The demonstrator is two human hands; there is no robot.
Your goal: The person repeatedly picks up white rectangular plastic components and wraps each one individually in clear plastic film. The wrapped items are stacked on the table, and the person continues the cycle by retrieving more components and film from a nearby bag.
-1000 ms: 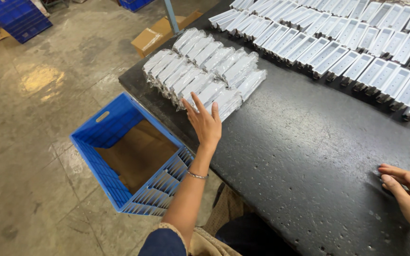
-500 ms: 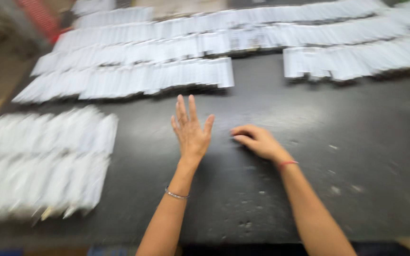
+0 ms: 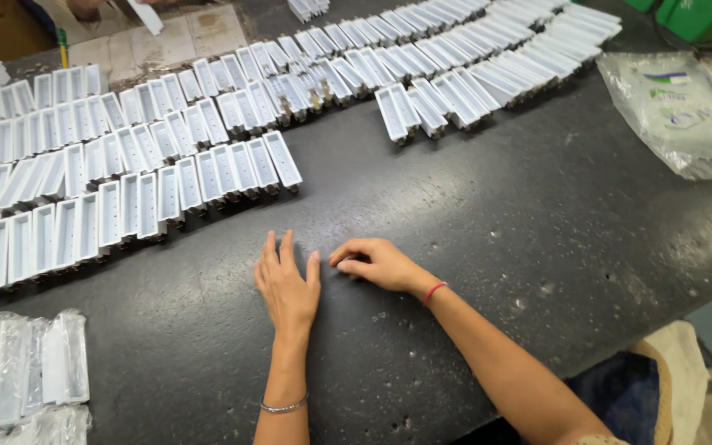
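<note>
Hands low centre of frame, both on the dark table (image 3: pixel 537 247). Left hand (image 3: pixel 288 284) lies flat, palm down, fingers together, holding nothing. Right hand (image 3: pixel 377 262) just beside it, fingers curled, tips pressed to the tabletop; grip narrow, can't tell whether anything small is pinched under it. Lower left corner: white trays in clear bags (image 3: pixel 22 375), well apart from both hands. Further up, nearest row of open white plastic trays (image 3: pixel 138 206) runs left to centre, near the left fingertips but not touching. More tray rows (image 3: pixel 455 49) fan toward the upper right. Crumpled plastic bag (image 3: pixel 673 111) at right edge. Risk, my read: rows sit packed edge to edge, so a forward sweep of the left hand could knock the near row out of line and shove neighbours with it.
</note>
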